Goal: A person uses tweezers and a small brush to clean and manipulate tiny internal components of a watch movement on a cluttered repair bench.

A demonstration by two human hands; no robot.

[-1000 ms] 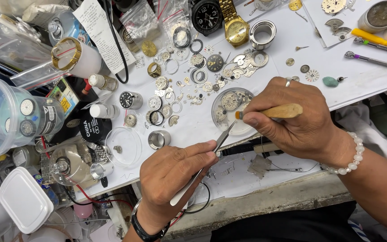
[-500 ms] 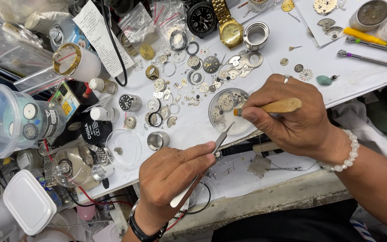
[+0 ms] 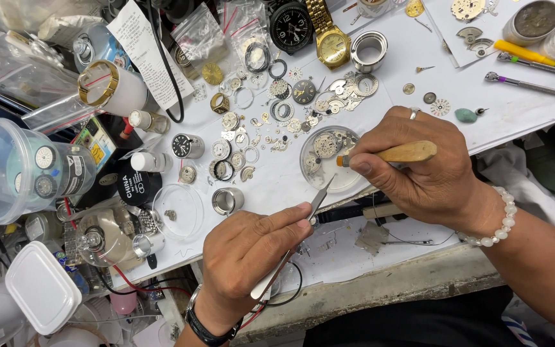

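many tiny watch parts (image 3: pixel 321 146) sit in a clear dish (image 3: pixel 354 181) mid-table. right hand (image 3: pixel 419 168) pinches a wooden-handled brush (image 3: pixel 398 153) over them; left hand (image 3: pixel 255 249) grips tweezers (image 3: pixel 304 222). a hard flick could scatter pieces.

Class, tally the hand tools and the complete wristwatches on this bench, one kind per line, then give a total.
Tweezers in left hand: 1
Wooden-handled tool in right hand: 1
Screwdrivers lying at top right: 2
Wristwatches: 2
Total: 6
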